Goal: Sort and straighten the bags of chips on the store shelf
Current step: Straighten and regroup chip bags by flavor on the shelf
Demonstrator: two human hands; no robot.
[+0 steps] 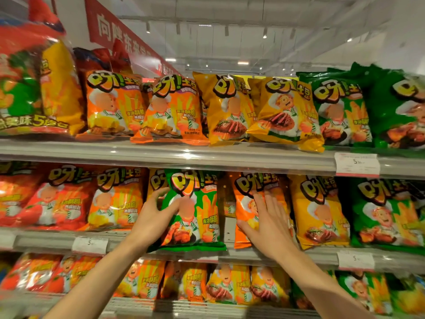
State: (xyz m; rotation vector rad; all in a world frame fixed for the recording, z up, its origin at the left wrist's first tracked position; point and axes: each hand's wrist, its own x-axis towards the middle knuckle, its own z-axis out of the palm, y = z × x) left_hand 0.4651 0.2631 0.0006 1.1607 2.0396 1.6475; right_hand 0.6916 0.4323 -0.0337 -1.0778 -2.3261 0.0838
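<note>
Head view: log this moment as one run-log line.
shelf: middle | left hand: holds green bag at its left edge | right hand: flat on orange bag | green bag sits among orange bags

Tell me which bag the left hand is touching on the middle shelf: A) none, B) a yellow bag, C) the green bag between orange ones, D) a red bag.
C: the left hand curls round the left edge of the glossy green chip bag, which stands among orange bags on the middle shelf.
</note>
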